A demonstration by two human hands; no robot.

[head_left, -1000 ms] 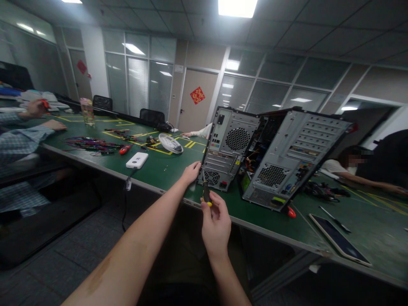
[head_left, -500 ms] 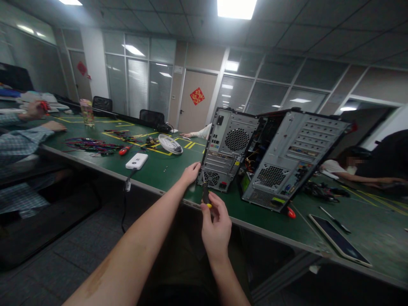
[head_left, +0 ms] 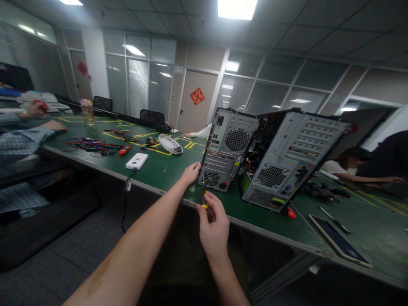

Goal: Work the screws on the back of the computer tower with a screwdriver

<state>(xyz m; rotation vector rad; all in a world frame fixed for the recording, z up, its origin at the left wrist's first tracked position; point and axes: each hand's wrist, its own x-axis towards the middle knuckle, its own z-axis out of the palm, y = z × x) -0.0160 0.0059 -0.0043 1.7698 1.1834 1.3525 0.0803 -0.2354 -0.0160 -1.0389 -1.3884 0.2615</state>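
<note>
Two open computer cases stand on the green table (head_left: 162, 170): a nearer grey case (head_left: 228, 148) and a larger one (head_left: 293, 157) to its right. My left hand (head_left: 190, 173) rests with curled fingers against the lower left corner of the nearer case. My right hand (head_left: 214, 227) pinches the black-and-yellow handle of a screwdriver (head_left: 203, 195), its tip pointing up at that corner beside the left fingers.
A white box with a cable (head_left: 137, 161), a white fan guard (head_left: 170, 143), coloured wires (head_left: 92, 145) and red-handled tools lie to the left. A tablet (head_left: 338, 239) lies near the right edge. Other people sit at the left (head_left: 19, 140) and right (head_left: 366, 168).
My right hand has turned slightly on the screwdriver handle and shifted a little left. The left hand and the cases have stayed put.
</note>
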